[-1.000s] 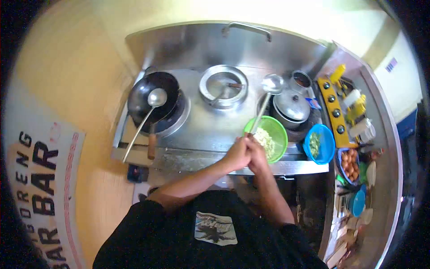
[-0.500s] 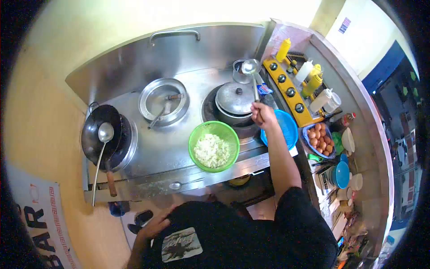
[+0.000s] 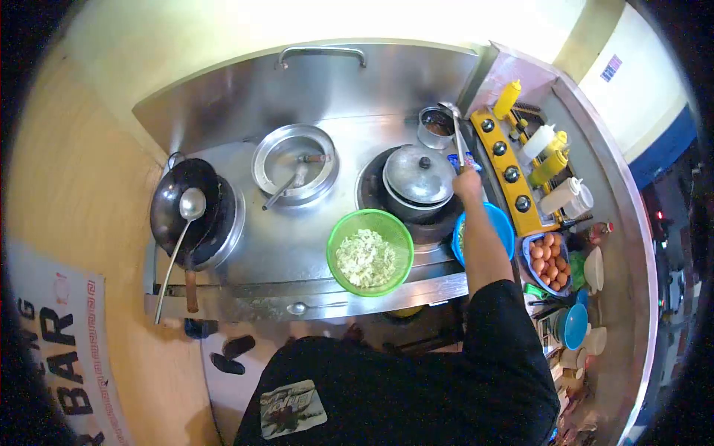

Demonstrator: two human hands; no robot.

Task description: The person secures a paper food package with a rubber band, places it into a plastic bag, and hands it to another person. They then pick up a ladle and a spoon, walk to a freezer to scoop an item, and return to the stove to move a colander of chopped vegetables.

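Note:
My right hand (image 3: 467, 183) is closed around the handle of a metal ladle (image 3: 458, 134), whose bowl is over the rim of a small metal pot (image 3: 435, 128) with dark contents. Just left of the hand, a lidded pot (image 3: 419, 174) sits on a burner. Below the hand is a blue basin (image 3: 500, 232), partly hidden by my forearm. A green basket (image 3: 370, 215) of chopped white food stands at the counter's front edge. My left hand is out of sight.
On the left, a black wok (image 3: 175, 212) holds a second ladle (image 3: 192, 204). A metal basin (image 3: 294, 165) stands at the middle back. To the right are squeeze bottles (image 3: 550, 167), a yellow stove panel (image 3: 506, 175) and eggs (image 3: 549, 262). A spoon (image 3: 297, 308) lies in front.
The ladle's bowl has turned and moved to the small pot's right rim. My left hand has gone from view. The camera view has shifted, so the counter appears farther right.

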